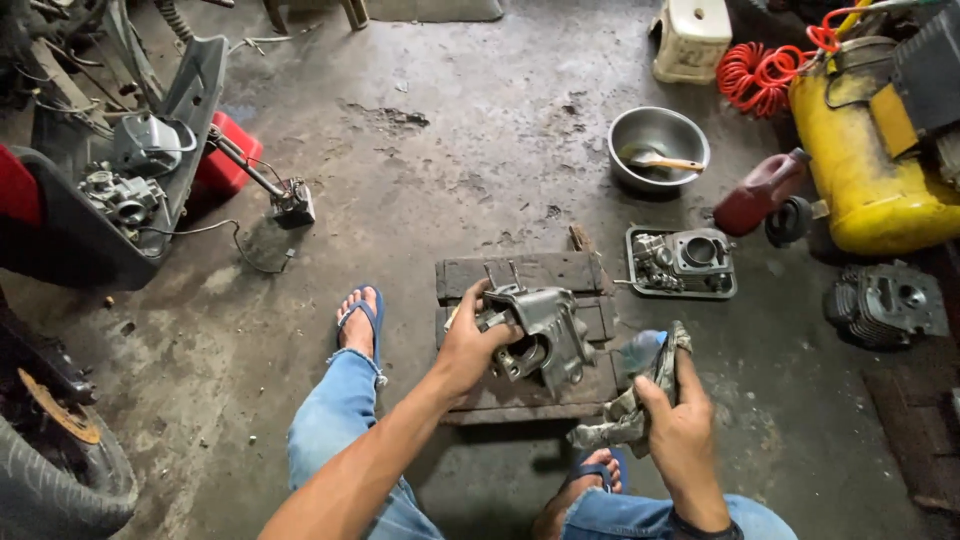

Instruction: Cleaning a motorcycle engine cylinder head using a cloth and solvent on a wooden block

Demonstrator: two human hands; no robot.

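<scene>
Head view, near centre: over a wooden pallet (560, 275) on the concrete floor (450, 170).
Left hand (468, 345): grip closed around a grey engine casting (540, 335), held tilted just above the pallet.
Right hand (680, 425): grip closed on a dirty rag (630, 410), just right of the casting.
Far right: steel bowl (658, 148), tray of parts (682, 262), yellow tank (870, 170).
Far left: dismantled scooter (110, 180).

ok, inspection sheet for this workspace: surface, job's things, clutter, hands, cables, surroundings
Surface: stained concrete floor; wooden board under the work.
Job's things: grey engine casting, dirty rag.
Clutter: metal bowl holding a brush, tray of parts, cylinder head, dark red bottle.
Hands: left hand grips the casting; right hand grips the rag.
Cables: coiled red hose.
Surroundings: yellow compressor tank, stripped scooter.
</scene>
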